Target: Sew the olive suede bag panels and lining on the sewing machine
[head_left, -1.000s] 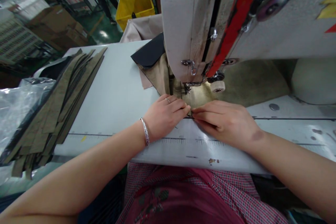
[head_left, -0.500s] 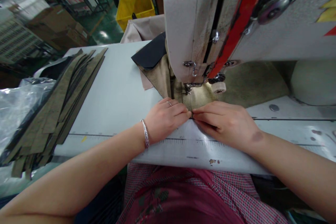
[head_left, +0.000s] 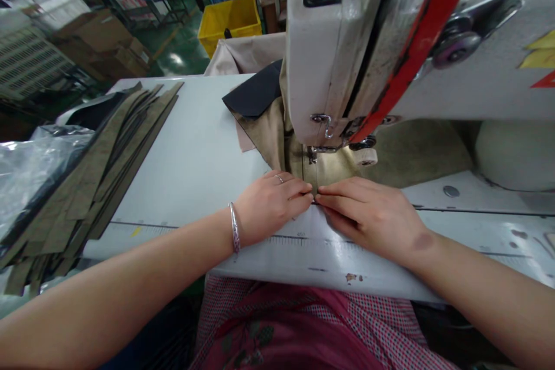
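Note:
Olive-brown fabric lies under the head of a white sewing machine, its near edge just in front of the presser foot. My left hand, with a ring and a silver bracelet, pinches that near edge with its fingers together. Close beside it on the right, my right hand pinches the same edge, thumb under the fingers. The fingertips of both hands nearly meet. A dark flap rests on the fabric left of the machine head.
A pile of olive strips lies on the left of the white table, beside clear plastic. Beyond the table stand a yellow crate and cardboard boxes. A red bar slants across the machine.
The view has shifted a little, so the machine and fabric appear slightly lower and further right. Both hands keep their hold on the fabric edge, with a slightly wider gap between their fingertips.

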### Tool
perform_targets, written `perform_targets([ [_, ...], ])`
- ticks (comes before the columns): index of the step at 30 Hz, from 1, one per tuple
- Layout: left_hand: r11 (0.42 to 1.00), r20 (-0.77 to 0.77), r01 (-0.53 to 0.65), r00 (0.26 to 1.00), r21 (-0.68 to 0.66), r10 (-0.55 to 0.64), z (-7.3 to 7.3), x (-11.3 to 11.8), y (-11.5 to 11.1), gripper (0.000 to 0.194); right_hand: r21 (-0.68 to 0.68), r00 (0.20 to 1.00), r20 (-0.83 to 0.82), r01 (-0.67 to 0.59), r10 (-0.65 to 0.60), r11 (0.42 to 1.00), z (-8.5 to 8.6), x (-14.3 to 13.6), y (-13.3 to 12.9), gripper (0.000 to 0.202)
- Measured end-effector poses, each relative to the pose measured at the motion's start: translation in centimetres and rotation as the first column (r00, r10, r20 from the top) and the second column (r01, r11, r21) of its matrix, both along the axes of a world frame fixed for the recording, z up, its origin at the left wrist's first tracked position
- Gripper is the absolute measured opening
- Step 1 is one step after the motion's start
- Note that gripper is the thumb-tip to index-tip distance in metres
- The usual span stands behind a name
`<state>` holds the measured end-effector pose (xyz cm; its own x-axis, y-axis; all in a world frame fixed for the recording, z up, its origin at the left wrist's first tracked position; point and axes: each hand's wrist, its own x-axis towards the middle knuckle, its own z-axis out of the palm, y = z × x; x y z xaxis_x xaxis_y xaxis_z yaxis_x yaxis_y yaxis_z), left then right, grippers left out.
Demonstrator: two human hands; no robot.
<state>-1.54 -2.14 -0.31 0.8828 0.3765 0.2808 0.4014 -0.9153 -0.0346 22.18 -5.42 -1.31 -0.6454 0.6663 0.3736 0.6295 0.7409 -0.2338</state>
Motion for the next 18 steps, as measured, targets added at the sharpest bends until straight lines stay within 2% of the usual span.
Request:
perform_targets([
  [9, 0.997, -0.010, -0.065, 0.998, 0.036, 0.065, -0.4, 0.4, 1.7, 0.020, -0.018, 0.999, -0.032, 0.021, -0.022, 1.000, 0.0, -0.3, 1.6, 0.025],
  [18, 0.992, 0.001, -0.123, 0.992, -0.004, 0.123, -0.5, 0.7, 3.3, 0.020, -0.059, 0.993, 0.053, 0.111, -0.108, 0.992, -0.2, -0.5, 2.5, 0.034],
])
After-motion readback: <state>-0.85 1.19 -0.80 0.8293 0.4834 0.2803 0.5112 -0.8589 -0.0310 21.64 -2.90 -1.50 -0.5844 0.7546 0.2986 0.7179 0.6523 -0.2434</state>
